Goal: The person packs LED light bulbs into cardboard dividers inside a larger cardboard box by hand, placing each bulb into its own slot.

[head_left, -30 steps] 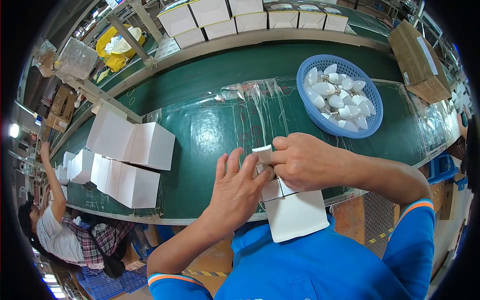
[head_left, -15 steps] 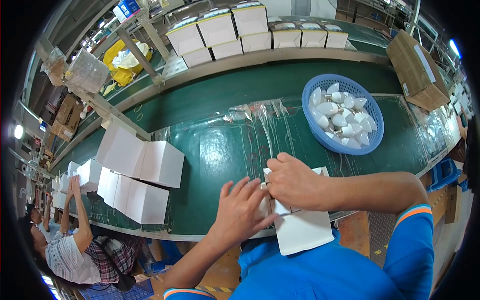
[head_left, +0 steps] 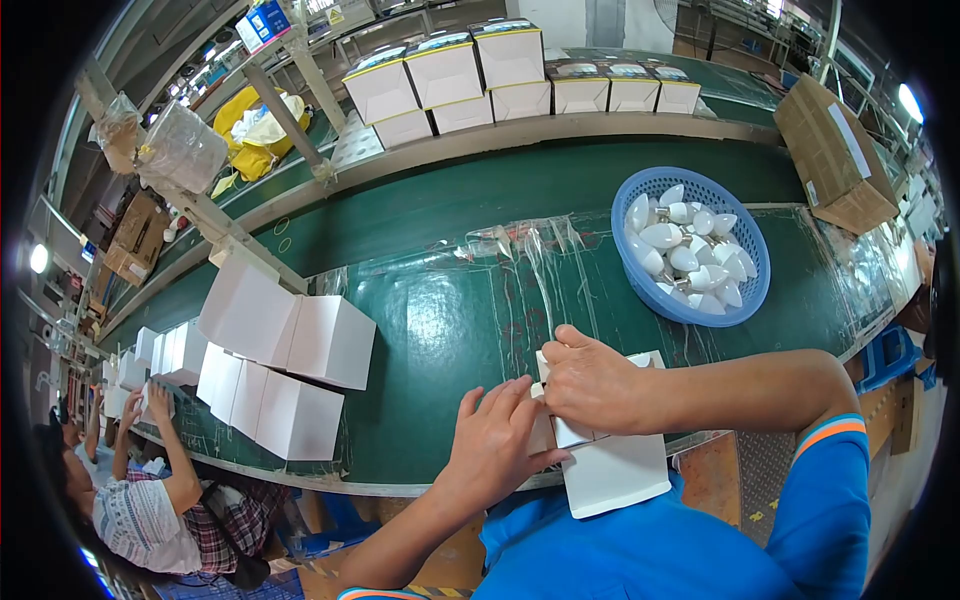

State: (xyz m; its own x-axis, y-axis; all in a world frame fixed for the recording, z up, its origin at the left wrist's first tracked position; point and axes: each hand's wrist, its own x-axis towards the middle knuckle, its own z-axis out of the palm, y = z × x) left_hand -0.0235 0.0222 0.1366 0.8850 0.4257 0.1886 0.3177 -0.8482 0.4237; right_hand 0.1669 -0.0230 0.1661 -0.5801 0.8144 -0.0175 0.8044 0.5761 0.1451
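Observation:
A white box [head_left: 617, 478] with its flap hanging toward my body lies at the bench's front edge, with small white cartons inside it. My right hand [head_left: 590, 385] is over the box, its fingers curled down into it; what they hold is hidden. On the box's left side rests my left hand [head_left: 497, 436], fingers spread and the thumb at a small carton. Behind and to the right stands a blue basket [head_left: 632, 274] holding several white candle-shaped bulbs [head_left: 661, 235].
Open white boxes [head_left: 300, 415] stand on the green bench [head_left: 430, 320] at the left. Several packed boxes [head_left: 443, 75] line the shelf behind. A brown carton [head_left: 835, 150] sits at the back right. A co-worker [head_left: 145, 520] handles boxes at the far left.
My left hand has come in closer against the box, near my right hand. The whole view has shifted slightly. The co-worker's hands have lowered and moved apart.

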